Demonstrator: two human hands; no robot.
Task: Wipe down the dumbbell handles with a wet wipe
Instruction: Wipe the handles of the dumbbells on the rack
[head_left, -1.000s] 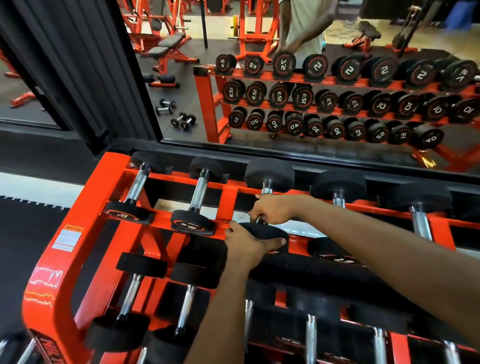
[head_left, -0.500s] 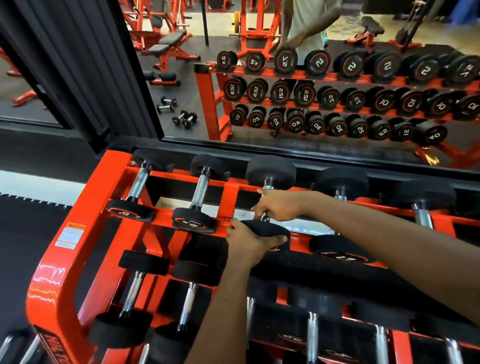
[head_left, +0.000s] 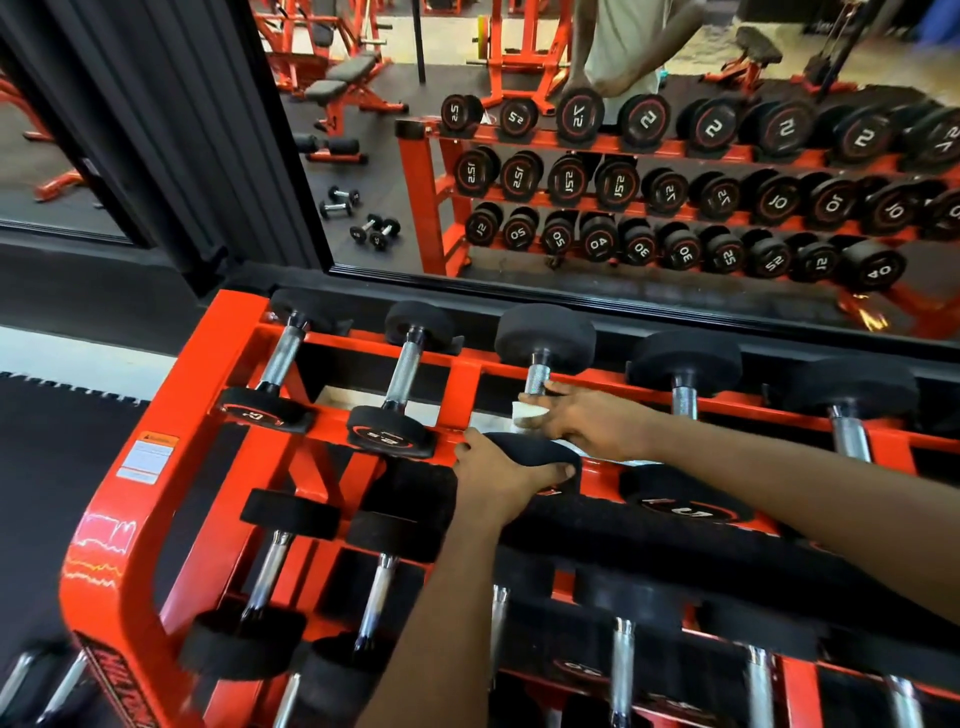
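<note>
White wet wipe (head_left: 530, 413) between the fingers (head_left: 563, 389) of the right hand (head_left: 587, 423), against a silver handle (head_left: 537, 378) whose fine cross-hatched knurling shows just beyond the fingertips. Under the fingers (head_left: 470, 441) of the left hand (head_left: 498, 467), a plain matt-black dumbbell head (head_left: 535, 452); the neighbouring head (head_left: 389, 431) to their left is black with a red ring and white numerals. The rack (head_left: 171, 415) around both sets of fingers is glossy orange-red, with a white-and-orange label (head_left: 150, 457) far to their left.
</note>
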